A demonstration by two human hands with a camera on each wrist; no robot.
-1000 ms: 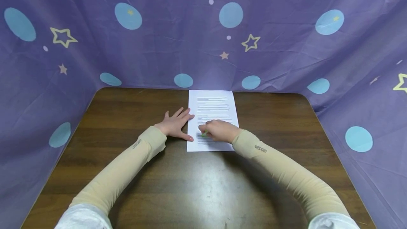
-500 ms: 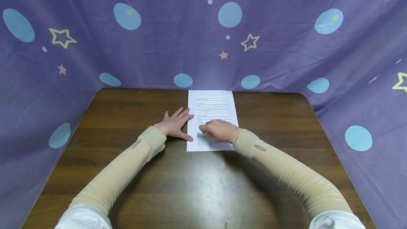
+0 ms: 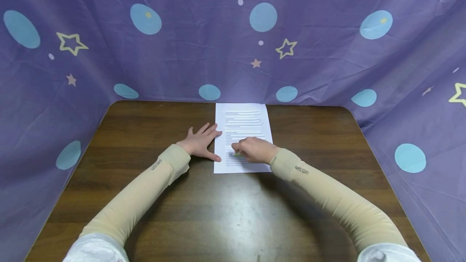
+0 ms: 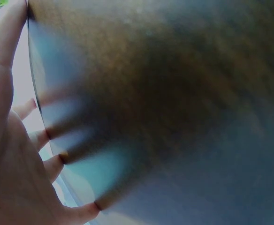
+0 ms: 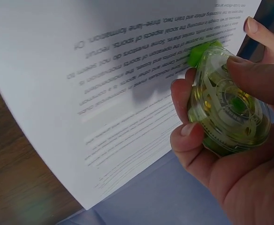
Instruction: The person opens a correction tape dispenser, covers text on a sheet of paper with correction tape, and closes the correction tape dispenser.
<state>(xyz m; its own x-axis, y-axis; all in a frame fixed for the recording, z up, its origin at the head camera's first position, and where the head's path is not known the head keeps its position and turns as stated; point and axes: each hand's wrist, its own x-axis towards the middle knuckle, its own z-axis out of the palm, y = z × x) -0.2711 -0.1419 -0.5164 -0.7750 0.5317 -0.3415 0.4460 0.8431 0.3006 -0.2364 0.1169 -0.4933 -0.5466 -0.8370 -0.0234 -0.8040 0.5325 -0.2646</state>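
Observation:
A printed sheet of paper [image 3: 220, 112] lies flat at the back middle of the table. My left hand [image 3: 200, 142] rests with spread fingers at its left edge, thumb and fingertip on the paper. Over the lower half of the sheet, my right hand [image 3: 256, 150] grips a correction tape [image 5: 231, 110]. The right wrist view shows its clear, rounded case and green inner parts between thumb and curled fingers. Its green front end [image 5: 202, 54] is at the printed lines; the exact tip is hidden. In the left wrist view, the left palm [image 4: 15, 164] and fingers press down.
The brown wooden table [image 3: 204, 213] stretches out in front of the sheet and to both sides. A purple curtain [image 3: 189, 60] with stars and blue dots encloses the back and sides. Beige sleeves cover both forearms.
My right hand, holding the correction tape, has shifted slightly to the right along the printed lines. The left hand and the paper stay in place.

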